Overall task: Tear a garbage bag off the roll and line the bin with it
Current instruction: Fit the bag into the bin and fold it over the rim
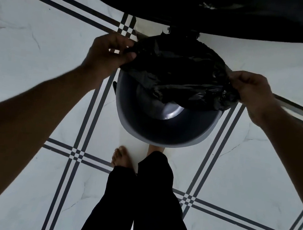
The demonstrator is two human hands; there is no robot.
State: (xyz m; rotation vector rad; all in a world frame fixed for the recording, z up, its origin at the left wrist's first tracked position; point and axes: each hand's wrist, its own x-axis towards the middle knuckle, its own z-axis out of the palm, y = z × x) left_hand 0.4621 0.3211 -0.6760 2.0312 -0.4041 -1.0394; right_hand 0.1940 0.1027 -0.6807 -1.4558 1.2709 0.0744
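Note:
A round grey bin (pixel 163 137) stands on the tiled floor right below me, its dark inside and shiny bottom showing. A crumpled black garbage bag (pixel 174 73) is stretched across the far half of the bin's mouth. My left hand (pixel 108 52) pinches the bag's left edge at the bin's left rim. My right hand (pixel 252 93) grips the bag's right edge at the right rim. The near half of the rim is bare. No roll is in sight.
A dark round tabletop or seat (pixel 216 12) overhangs the top of the view, just beyond the bin. My legs in black trousers (pixel 142 199) and a bare foot (pixel 122 158) stand close in front of the bin on white tiles with dark stripes.

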